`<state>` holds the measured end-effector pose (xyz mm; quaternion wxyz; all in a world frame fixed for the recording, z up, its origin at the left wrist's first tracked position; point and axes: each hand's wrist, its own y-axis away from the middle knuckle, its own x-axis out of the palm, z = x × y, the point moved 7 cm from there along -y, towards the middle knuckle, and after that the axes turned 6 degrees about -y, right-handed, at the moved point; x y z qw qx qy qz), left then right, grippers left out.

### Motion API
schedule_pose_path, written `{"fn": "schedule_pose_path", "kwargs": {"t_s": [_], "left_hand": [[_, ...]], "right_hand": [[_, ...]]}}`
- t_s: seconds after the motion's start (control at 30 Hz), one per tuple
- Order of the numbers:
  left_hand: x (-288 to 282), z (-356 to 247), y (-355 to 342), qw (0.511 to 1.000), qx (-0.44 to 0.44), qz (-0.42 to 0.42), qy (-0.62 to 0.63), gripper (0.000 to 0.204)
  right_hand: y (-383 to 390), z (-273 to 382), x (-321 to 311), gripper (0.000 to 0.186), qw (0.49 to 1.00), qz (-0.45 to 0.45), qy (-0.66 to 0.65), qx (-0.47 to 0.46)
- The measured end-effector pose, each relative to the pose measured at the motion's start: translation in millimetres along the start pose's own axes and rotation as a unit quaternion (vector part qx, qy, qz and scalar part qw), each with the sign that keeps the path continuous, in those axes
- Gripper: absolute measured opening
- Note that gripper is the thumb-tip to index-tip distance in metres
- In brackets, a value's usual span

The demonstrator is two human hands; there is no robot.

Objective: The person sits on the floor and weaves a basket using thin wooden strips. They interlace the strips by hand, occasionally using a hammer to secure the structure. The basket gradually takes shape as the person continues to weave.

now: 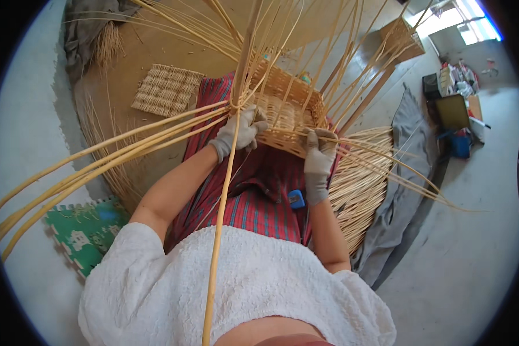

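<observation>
A partly woven rectangular wicker basket [285, 138] rests on the red striped cloth [254, 210] over my lap, many thin rods standing up from its walls. My left hand [240, 131], in a pale work glove, has its fingers curled at the near left corner, beside a thick wooden stake [243, 69]. Several long willow rods [92, 155] run out leftward from that corner, and one rod [218, 242] comes down over my chest. At the near right corner my gloved right hand [319, 160] is closed around thin willow rods [386, 154] that trail off to the right.
A flat woven panel [166, 89] lies on the floor at left. On the right are a heap of peeled rods [360, 193] and a grey cloth [398, 173]. A blue tape measure [296, 199] sits on my lap. Another wicker basket [402, 39] stands farther back; a green foam mat [86, 230] lies left.
</observation>
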<state>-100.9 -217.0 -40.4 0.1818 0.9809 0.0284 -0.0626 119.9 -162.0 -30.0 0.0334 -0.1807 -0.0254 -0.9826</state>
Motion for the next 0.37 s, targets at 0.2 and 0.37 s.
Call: {"fn": "schedule_pose_path", "kwargs": {"t_s": [0.2, 0.37], "left_hand": [[13.9, 6.5, -7.9, 0.992, -0.041, -0.106, 0.058, 0.018], [3.6, 40.5, -29.4, 0.993, -0.024, -0.090, 0.075, 0.018]], "right_hand": [[-64.1, 72.0, 160.0, 0.069, 0.774, 0.122, 0.509, -0.357], [-46.0, 42.6, 91.7, 0.079, 0.969, 0.141, -0.006, -0.205]]}}
